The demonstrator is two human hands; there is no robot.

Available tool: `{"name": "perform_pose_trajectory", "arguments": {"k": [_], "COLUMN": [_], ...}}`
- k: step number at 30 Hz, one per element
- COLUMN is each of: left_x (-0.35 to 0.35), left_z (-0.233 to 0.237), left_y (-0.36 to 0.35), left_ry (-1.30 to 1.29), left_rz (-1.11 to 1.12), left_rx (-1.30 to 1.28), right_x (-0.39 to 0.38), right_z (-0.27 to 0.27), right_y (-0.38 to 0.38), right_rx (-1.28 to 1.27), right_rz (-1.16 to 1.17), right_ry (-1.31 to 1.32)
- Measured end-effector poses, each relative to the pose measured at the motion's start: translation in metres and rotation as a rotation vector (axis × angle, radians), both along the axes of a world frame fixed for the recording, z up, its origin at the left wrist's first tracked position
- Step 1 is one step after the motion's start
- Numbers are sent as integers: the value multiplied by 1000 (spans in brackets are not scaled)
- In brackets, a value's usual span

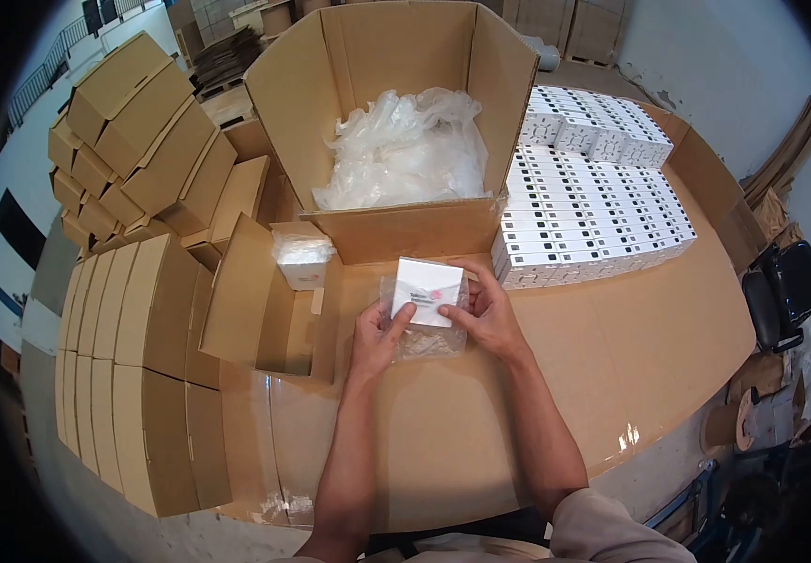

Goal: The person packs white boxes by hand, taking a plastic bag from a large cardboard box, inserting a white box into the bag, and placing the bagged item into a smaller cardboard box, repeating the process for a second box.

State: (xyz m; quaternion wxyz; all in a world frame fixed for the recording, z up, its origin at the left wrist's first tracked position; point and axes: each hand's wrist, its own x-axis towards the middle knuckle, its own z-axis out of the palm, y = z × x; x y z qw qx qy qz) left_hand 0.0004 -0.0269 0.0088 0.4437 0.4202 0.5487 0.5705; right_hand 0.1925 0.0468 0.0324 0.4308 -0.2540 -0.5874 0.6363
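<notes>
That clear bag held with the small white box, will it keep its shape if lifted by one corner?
Probably floppy: the clear bag looks crumpled below the small white box, which the left hand and right hand pinch. Likely very light: thin film, like the heap in the big carton. Its gloss suggests the box may slide against it.
</notes>
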Motion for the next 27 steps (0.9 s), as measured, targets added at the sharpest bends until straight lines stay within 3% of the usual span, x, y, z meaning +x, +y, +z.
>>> {"name": "perform_pose_trajectory", "arguments": {"k": [7, 13, 17, 20, 27], "left_x": [-2, -1, 6, 9, 9], "left_z": [-15, -14, 0, 8, 3], "left_y": [6, 6, 4, 3, 4], "left_ry": [71, 148, 86, 11, -11], "left_rz": [34, 95, 77, 22, 13], "left_rx": [130, 67, 103, 95, 110], "right_x": [4, 4, 3, 8, 7], "right_z": [-3, -9, -12, -6, -12], "right_y": [4, 4, 4, 3, 5], "right_rx": [31, 64, 84, 89, 81], "right_rz": [-30, -47, -87, -132, -168], "right_ry": [-27, -39, -32, -192, -43]}}
